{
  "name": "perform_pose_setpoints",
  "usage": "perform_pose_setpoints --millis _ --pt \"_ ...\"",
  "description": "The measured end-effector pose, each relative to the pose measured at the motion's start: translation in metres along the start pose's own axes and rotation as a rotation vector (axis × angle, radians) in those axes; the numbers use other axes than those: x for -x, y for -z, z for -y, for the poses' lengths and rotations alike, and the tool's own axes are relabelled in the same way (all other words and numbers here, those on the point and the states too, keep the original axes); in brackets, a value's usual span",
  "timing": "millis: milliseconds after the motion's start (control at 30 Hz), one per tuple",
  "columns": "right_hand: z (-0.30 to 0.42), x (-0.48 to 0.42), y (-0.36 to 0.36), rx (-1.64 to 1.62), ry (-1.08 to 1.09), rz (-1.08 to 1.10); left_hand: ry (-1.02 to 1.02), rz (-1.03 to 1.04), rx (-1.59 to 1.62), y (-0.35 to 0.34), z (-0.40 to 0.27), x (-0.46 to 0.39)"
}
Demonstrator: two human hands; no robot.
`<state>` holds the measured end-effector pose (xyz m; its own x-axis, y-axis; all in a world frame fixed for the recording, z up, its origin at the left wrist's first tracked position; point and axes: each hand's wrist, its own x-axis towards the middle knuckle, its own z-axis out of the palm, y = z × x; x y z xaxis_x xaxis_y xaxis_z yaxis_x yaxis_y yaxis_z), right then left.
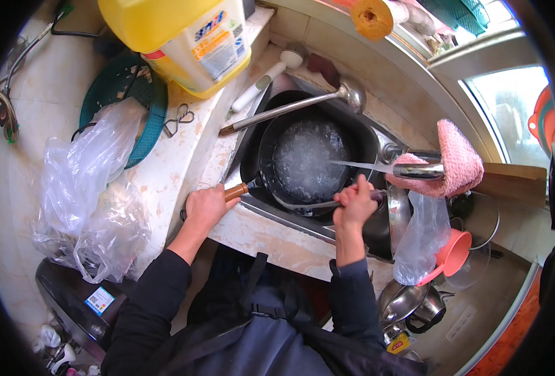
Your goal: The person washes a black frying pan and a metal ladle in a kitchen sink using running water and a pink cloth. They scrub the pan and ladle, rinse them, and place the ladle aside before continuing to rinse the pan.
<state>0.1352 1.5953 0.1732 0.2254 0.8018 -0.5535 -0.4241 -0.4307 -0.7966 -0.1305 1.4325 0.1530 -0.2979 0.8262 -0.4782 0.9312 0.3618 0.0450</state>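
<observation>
A black wok (311, 155) sits in the metal sink (254, 207) with cloudy water in it. My left hand (208, 207) grips its wooden handle (236, 191) at the sink's front left. In my right hand (355, 203) is a long-handled utensil (308, 206); its shaft reaches into the wok, and its working end is hard to make out. A stream of water (357, 164) runs from the faucet (418, 171) into the wok. A pink cloth (460, 164) is draped over the faucet.
A metal ladle (287, 110) lies across the sink's back left corner, near a white-handled brush (263, 84). A yellow jug (197, 51), a green basket (153, 136) and plastic bags (85, 188) stand left. At right are a coral dipper (453, 254) and metal pots (404, 301).
</observation>
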Motion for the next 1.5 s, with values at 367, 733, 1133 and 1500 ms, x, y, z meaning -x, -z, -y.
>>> perform_pose_setpoints --millis 367,733,1133,1500 --pt "0.040 -0.081 0.056 0.072 -0.128 0.526 -0.002 0.059 -0.006 0.012 -0.006 -0.003" --pt "0.044 -0.079 0.063 0.148 -0.099 0.582 -0.028 0.062 -0.022 0.018 -0.005 0.003" --pt "0.029 -0.136 -0.020 0.578 0.021 0.368 0.031 0.020 -0.062 0.011 -0.010 0.000" --pt "0.013 -0.198 -0.036 0.628 -0.244 0.392 -0.012 -0.043 -0.090 0.004 -0.006 -0.003"
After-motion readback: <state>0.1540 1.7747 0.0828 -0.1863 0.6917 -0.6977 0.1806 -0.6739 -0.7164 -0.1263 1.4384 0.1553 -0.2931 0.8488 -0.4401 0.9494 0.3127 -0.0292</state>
